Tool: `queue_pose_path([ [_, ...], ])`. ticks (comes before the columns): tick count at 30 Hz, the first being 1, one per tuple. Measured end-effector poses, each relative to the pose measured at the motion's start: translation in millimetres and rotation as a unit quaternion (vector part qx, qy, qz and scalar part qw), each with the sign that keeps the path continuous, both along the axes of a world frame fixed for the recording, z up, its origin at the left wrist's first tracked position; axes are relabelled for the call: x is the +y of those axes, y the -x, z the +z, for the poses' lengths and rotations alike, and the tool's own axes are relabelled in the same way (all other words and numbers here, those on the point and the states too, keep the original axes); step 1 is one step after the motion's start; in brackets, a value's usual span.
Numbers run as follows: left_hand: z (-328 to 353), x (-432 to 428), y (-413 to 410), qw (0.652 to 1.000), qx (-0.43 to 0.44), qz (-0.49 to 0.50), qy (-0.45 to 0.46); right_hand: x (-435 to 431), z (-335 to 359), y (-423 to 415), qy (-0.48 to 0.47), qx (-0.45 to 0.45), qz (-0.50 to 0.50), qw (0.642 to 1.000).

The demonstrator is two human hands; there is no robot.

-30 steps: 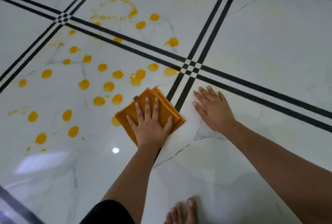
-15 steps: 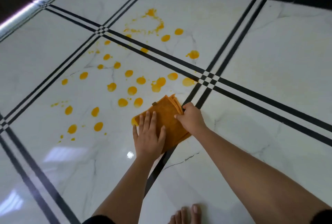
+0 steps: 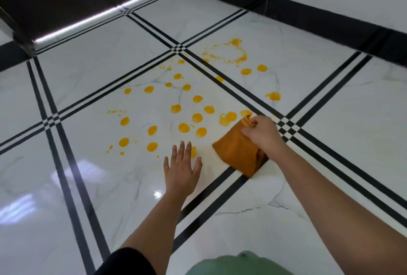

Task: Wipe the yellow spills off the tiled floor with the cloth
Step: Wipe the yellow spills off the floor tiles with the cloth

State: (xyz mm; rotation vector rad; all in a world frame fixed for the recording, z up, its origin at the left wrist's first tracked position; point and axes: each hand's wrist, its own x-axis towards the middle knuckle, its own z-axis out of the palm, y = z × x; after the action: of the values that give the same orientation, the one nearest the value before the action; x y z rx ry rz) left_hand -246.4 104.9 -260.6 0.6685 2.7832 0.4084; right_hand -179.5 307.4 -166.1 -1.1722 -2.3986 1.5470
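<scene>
Tiled floor (image 3: 330, 120): white marble, black stripe joints. Change: the cloth (image 3: 235, 153) has passed from under the left hand (image 3: 182, 165) to the right hand (image 3: 262, 136). The right fingers (image 3: 250, 129) now pinch its far corner (near corner seems to rest on the floor). Left fingers (image 3: 181, 149) lie splayed flat on the tile just beside the cloth, holding nothing. Nearly all the yellow spills (image 3: 197, 117) remain, so wiping looks barely begun.

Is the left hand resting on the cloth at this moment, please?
No, the left hand is spread open over the floor beside the cloth, which only the right hand grips.
</scene>
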Motion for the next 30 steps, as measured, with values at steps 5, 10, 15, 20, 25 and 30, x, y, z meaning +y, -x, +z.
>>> queue_pose_path([
  [5, -10.7, -15.9, 12.7, 0.999, -0.024, 0.028, -0.001, -26.4, 9.7, 27.9, -0.133, -0.054, 0.072, 0.987],
  [10, -18.8, -38.8, 30.3, 0.999, -0.021, 0.039, 0.018, -80.3, -47.6, 33.2, -0.108, -0.143, 0.136, 0.974],
  [15, -29.6, -49.7, 38.4, 0.999, -0.010, 0.048, 0.021, -90.3, -94.7, 32.9, -0.229, -0.210, 0.063, 0.948],
  [20, -40.9, -59.0, 34.2, 0.997, 0.003, 0.071, 0.017, -84.8, -122.8, 49.5, -0.232, -0.238, 0.125, 0.935],
  [25, -46.0, -64.2, 39.1, 0.995, 0.021, 0.093, 0.020, -82.7, -134.6, 50.1, -0.389, -0.105, 0.298, 0.865],
  [30, -46.6, -66.5, 55.4, 0.992, 0.034, 0.120, 0.022, -52.0, -137.5, 76.2, -0.388, -0.116, 0.281, 0.870],
])
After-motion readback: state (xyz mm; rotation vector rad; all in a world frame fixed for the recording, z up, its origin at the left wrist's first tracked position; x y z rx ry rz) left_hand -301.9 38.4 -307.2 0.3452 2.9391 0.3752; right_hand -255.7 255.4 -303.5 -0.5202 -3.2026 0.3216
